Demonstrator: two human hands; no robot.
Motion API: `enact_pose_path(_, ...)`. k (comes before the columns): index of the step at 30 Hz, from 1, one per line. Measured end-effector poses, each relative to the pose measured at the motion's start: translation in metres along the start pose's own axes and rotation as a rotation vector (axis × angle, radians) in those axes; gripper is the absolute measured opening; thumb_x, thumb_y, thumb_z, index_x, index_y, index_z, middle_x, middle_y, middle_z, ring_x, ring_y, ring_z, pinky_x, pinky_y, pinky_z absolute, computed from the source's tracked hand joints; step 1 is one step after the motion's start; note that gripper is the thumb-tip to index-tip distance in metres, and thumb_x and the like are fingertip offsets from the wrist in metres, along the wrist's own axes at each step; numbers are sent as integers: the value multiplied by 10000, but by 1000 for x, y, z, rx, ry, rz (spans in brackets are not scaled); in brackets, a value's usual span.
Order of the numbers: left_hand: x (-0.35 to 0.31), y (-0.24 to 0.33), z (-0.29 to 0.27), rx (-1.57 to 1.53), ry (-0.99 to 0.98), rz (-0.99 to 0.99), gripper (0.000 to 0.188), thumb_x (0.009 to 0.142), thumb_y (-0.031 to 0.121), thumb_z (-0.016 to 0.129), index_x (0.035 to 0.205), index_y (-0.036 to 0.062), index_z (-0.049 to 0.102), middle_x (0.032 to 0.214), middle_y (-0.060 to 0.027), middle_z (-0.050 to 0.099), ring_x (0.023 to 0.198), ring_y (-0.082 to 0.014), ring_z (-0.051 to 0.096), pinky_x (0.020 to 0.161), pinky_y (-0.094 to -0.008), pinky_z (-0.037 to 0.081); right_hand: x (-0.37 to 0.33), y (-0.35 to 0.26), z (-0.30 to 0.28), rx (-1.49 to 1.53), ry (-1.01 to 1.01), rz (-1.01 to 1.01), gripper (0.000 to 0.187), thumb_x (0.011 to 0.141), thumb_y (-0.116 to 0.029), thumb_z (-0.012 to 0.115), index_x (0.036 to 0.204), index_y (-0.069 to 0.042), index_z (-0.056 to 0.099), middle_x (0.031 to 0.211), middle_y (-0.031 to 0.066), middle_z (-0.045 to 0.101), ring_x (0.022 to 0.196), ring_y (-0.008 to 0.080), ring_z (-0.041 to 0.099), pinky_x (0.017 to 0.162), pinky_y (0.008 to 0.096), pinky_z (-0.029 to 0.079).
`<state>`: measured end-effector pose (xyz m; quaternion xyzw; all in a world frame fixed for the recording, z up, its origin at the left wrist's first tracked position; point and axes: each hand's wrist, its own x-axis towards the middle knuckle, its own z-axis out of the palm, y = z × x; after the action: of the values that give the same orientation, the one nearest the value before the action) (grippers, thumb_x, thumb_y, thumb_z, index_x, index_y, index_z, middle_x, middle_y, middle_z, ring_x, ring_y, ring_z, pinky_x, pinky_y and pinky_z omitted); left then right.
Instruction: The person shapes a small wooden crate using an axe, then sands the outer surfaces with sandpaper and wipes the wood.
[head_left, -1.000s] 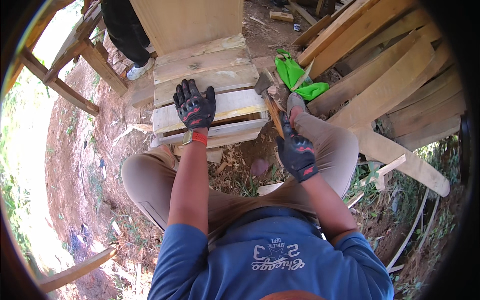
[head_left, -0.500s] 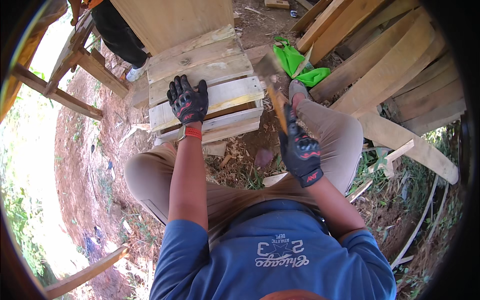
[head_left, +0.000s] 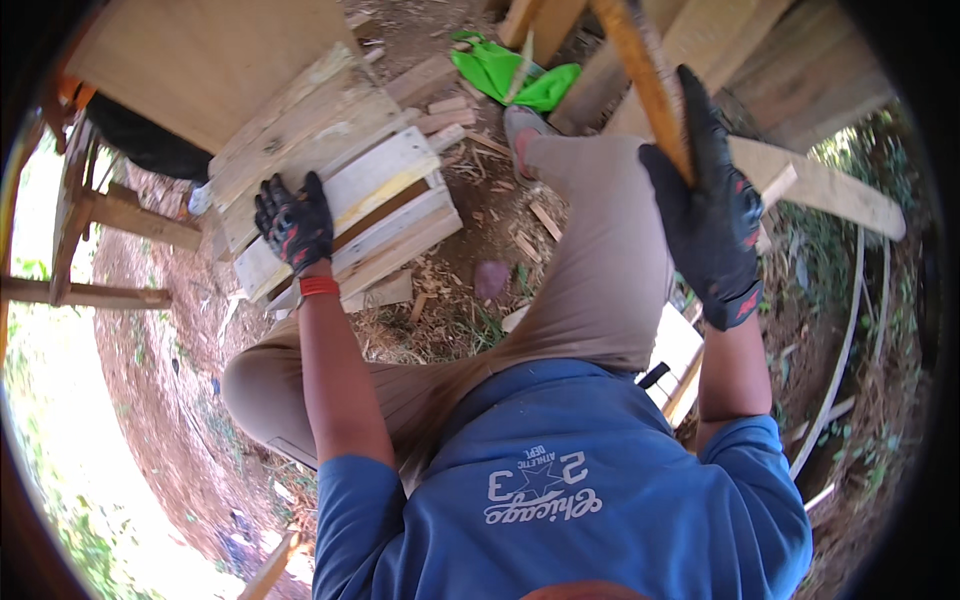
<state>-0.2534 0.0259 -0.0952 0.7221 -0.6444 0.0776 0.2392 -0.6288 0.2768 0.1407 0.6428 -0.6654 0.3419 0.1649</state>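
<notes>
My left hand (head_left: pixel 292 222), in a black glove, lies with fingers spread on a stack of pale planks (head_left: pixel 395 165), which have gaps between some boards. Raised at the right, my gloved right hand (head_left: pixel 712 215) grips a tool by its wooden handle (head_left: pixel 645 85), its thumb on one side and its fingers along the other. The tool's head is beyond the upper edge of the picture, so its kind cannot be told now.
A wide wooden panel (head_left: pixel 210 60) stands behind the planks. Near my foot lies a bright green cloth or bag (head_left: pixel 515 72). Long boards (head_left: pixel 820 190) lean at the right. A wooden frame (head_left: pixel 130 215) and another person's dark trouser leg (head_left: pixel 145 140) are at the left. Wood scraps litter the ground.
My right hand has lifted the tool up and to the right, taking its blurred head out of view. The view has turned rightward. My left hand stays on the planks.
</notes>
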Motion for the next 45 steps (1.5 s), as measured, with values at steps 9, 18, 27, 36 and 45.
enact_pose_path(9,4,-2,-4,34,-119,62,853,1022,704,463,1564,46,493,1619,-208,472,1518,-406,393,1266,-505,277,-188,169,-27,147,-441,1118,493,939,-347,782,1247,-15,586,942,185,728,717,279,725,638,420,559)
enact_pose_path(18,13,11,-1,39,-170,99,805,1053,667,431,1551,40,508,1609,-216,476,1495,-426,411,1247,-522,306,-421,159,19,247,-624,1624,381,846,-286,788,1040,27,687,739,111,729,598,207,724,587,365,582)
enact_pose_path(27,25,0,-2,77,-229,206,829,1053,640,454,1528,-38,502,1572,-300,487,1487,-458,417,1261,-500,297,-477,185,23,-48,-1223,1230,610,910,-580,701,1035,14,763,913,210,776,930,368,762,880,492,585)
enact_pose_path(36,39,-57,-115,-552,-367,-28,520,1073,422,566,1430,54,652,1462,-152,651,1370,-290,596,1167,-385,423,-95,136,4,-288,-402,498,428,1031,-350,683,1323,-40,632,1116,204,739,980,362,714,832,455,553)
enact_pose_path(45,54,-71,-140,65,-714,-218,901,971,686,561,1527,-19,495,1404,-302,634,1369,-436,571,1156,-483,445,-86,-13,378,-192,-2108,-475,589,899,-623,669,1319,-219,753,1404,74,698,1338,290,624,1104,428,499)
